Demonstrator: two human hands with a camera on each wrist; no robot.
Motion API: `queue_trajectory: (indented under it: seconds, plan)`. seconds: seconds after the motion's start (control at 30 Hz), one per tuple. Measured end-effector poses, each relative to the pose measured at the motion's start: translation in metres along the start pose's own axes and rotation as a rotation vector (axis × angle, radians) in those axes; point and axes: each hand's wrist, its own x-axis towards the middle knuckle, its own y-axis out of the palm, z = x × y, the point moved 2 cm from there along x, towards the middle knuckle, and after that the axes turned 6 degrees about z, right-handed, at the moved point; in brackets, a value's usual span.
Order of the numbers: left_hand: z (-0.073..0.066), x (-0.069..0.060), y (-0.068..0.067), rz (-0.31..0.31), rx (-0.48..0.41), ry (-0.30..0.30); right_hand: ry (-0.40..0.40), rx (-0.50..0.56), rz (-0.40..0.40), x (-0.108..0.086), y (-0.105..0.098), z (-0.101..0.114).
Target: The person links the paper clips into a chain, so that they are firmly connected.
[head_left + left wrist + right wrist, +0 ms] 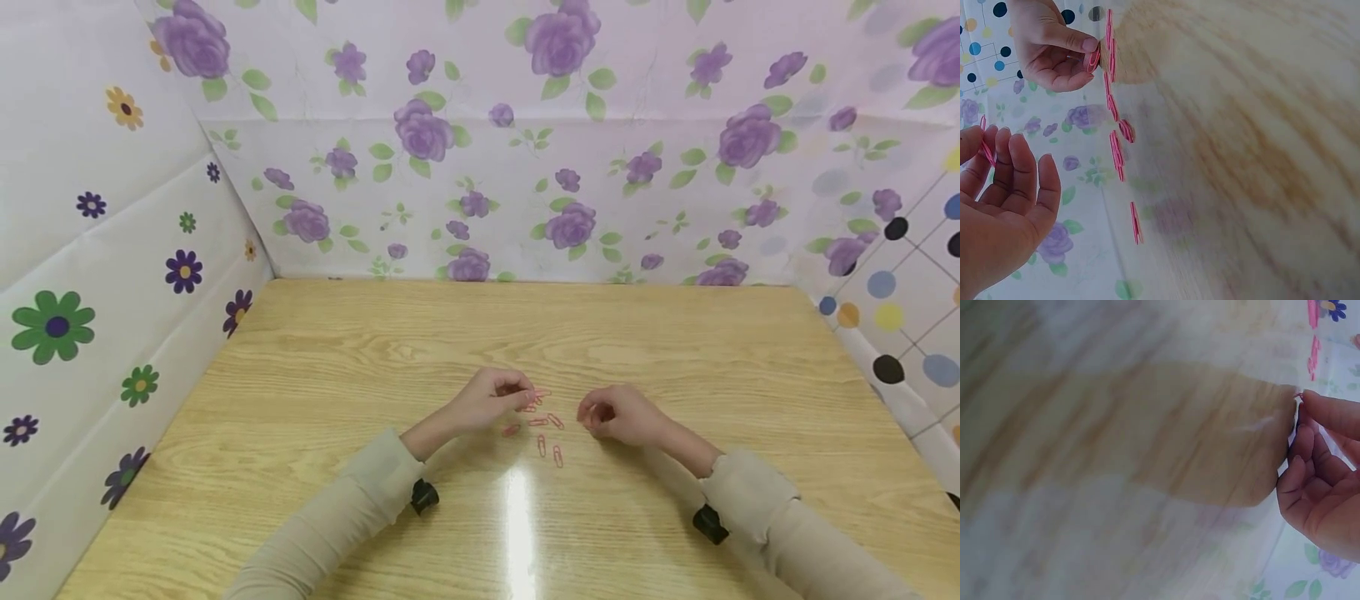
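Several pink paper clips (542,446) lie loosely scattered on the wooden table between the two hands. My left hand (487,402) is just above the far left part of this scatter. In the left wrist view, its thumb and forefinger pinch one pink paper clip (986,144), while the other fingers are loosely bent. To the right of the scatter, my right hand (624,414) is low at the table. Between its thumb and forefinger it pinches another pink paper clip (1093,59); only a bit of that clip (1299,395) shows in the right wrist view.
The light wooden table (375,333) has a bright glare streak in front of the clips. A purple-flowered sheet (480,150) stands along its back edge, with patterned sheets at left and right. Both sleeves carry a small black wrist device (424,497).
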Motion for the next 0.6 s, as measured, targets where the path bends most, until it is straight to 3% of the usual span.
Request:
queue_trajectory:
  seconds: [0.13, 0.37, 0.6]
  plan:
    - [0.000, -0.001, -0.001, 0.002, 0.015, -0.005, 0.039, 0.024, 0.019, -0.002, -0.003, -0.002]
    - [0.033, 0.011, -0.001, 0.015, -0.002, 0.009, 0.111, 0.083, 0.016, -0.005, -0.011, -0.003]
    - [0.015, 0.005, 0.001, 0.007, 0.030, 0.019, 0.138, 0.164, 0.013, -0.006, -0.011, -0.002]
